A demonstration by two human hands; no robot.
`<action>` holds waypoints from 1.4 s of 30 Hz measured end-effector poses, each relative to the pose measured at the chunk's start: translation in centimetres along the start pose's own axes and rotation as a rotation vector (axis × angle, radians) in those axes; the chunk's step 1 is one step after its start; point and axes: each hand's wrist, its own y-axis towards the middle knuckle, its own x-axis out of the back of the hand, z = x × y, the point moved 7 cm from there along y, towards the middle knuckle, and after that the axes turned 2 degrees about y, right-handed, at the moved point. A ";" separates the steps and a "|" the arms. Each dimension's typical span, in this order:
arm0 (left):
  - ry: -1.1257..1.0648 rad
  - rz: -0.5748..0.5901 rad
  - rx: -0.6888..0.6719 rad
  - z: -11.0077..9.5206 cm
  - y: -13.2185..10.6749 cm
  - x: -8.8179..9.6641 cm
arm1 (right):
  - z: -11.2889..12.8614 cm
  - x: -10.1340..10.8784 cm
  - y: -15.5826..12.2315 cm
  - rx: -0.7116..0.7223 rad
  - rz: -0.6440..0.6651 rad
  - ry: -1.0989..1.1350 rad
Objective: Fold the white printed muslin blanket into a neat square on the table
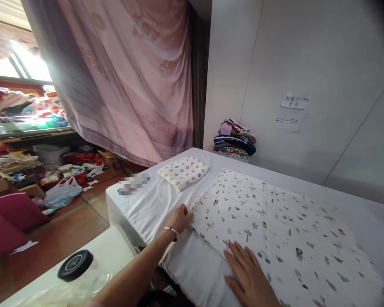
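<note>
A white cloth printed with small grey and green plants (278,226) lies spread over the right part of the white-covered table. At its left edge, my left hand (179,218), with a bracelet at the wrist, is closed with the fingers curled on the cloth's border. My right hand (248,273) rests palm down near the front edge of the same cloth, its fingers stretched out. A smaller folded cream cloth with a cactus-like print (184,172) lies beyond my left hand, apart from both hands.
A blurred-out object (134,184) lies at the table's left corner. Folded clothes (234,140) are stacked by the wall behind the table. A black-lidded container (75,265) stands on a white surface at lower left. Pink curtains (141,76) hang behind; bags (62,192) clutter the floor.
</note>
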 end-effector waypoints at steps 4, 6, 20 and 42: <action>-0.214 -0.022 0.043 1.8 0.8 0.4 | 0.1 -0.2 0.1 -0.004 0.027 0.062; -0.222 -0.048 0.033 2.6 1.1 0.7 | 0.2 -0.4 0.2 -0.006 0.059 0.083; -0.036 -0.078 -0.089 2.5 0.8 0.5 | 0.2 -0.8 0.5 -0.061 0.226 0.155; 0.210 0.084 -0.251 -3.3 5.6 1.2 | -2.9 2.3 1.1 -0.344 0.216 0.243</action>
